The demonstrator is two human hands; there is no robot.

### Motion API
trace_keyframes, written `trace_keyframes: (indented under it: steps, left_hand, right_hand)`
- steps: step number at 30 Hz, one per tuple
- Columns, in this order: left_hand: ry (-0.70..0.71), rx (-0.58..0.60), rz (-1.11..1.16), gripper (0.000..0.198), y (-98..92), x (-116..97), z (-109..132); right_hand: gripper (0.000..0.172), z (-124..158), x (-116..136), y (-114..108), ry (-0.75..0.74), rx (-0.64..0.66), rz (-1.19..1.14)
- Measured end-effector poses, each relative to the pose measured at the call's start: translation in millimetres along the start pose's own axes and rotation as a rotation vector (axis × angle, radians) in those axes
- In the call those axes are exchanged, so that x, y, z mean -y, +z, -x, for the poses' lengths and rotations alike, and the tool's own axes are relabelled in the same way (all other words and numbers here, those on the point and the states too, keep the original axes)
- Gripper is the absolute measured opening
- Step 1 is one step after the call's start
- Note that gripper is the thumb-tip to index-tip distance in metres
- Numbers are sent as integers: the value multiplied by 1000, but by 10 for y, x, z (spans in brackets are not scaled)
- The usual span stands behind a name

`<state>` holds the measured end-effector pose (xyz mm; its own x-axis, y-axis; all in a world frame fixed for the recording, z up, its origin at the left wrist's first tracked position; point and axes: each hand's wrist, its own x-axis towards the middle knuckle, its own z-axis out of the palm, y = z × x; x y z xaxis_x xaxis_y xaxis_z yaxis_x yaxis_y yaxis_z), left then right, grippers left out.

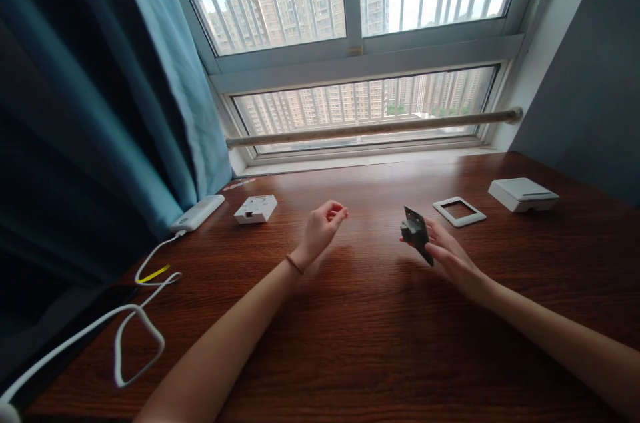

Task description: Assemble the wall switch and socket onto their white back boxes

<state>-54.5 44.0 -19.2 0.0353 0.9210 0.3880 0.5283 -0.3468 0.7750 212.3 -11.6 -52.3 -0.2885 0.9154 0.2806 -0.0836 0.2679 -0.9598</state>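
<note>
My right hand [453, 260] holds a dark square plate with a blocky part on its back [416, 235], perhaps a wall socket or switch insert. The plate is tilted above the table, its blocky side facing left. Left of it, my left hand [324, 228] hovers over the table with its fingers curled together. Whatever may be between those fingertips is hidden or too small to make out. A white square frame [443, 209] lies flat just beyond my right hand. Farther left sits a white box-shaped unit [256, 209] with a dark port on its front side.
A white flat box [523, 194] stands at the right. On the left, a white power strip [199, 213] lies by the blue curtain [165, 76]; its white cable [131, 308] loops along the table's left side. The wooden table [350, 343] reaches the window, crossed by a horizontal bar [375, 130].
</note>
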Motion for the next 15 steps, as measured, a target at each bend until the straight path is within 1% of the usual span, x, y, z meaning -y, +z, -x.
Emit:
trace_keyframes:
  steps: [1, 2, 4, 6, 7, 8, 9, 10, 11, 13, 15]
  left_hand:
    - [-2, -124, -78, 22, -141, 114, -109]
    - [-12, -205, -126, 22, -290, 240, -200]
    - [-39, -338, -213, 32, -588, 514, -313]
    - [-85, -435, -304, 50, -844, 799, -342]
    - [-156, -502, -451, 59, -947, 937, -336]
    - [-240, -545, -555, 70, -1031, 1065, -324]
    - [-314, -572, -589, 79, -1097, 1181, -311]
    - [-382, -589, -559, 85, -1147, 1281, -301]
    - [-436, -600, -502, 88, -1184, 1360, -295]
    - [-482, -608, -417, 85, -1228, 1454, -297]
    - [-490, -624, -342, 78, -1245, 1467, -308]
  right_hand:
    - [47, -14, 28, 0, 66, -1, -184]
    - [43, -25, 59, 0, 128, 4, -347]
    - [45, -35, 112, 0, 245, 32, -594]
    - [51, -36, 145, -7, 324, 65, -739]
    - [53, -35, 152, -13, 347, 72, -781]
    - [54, -34, 156, -18, 363, 73, -810]
    - [55, -34, 156, -21, 372, 69, -831]
    - [55, -35, 155, -23, 379, 64, -846]
    - [55, -37, 155, -23, 384, 60, -857]
    - [56, -42, 158, -18, 390, 59, -874]
    - [57, -46, 167, -9, 389, 65, -882]
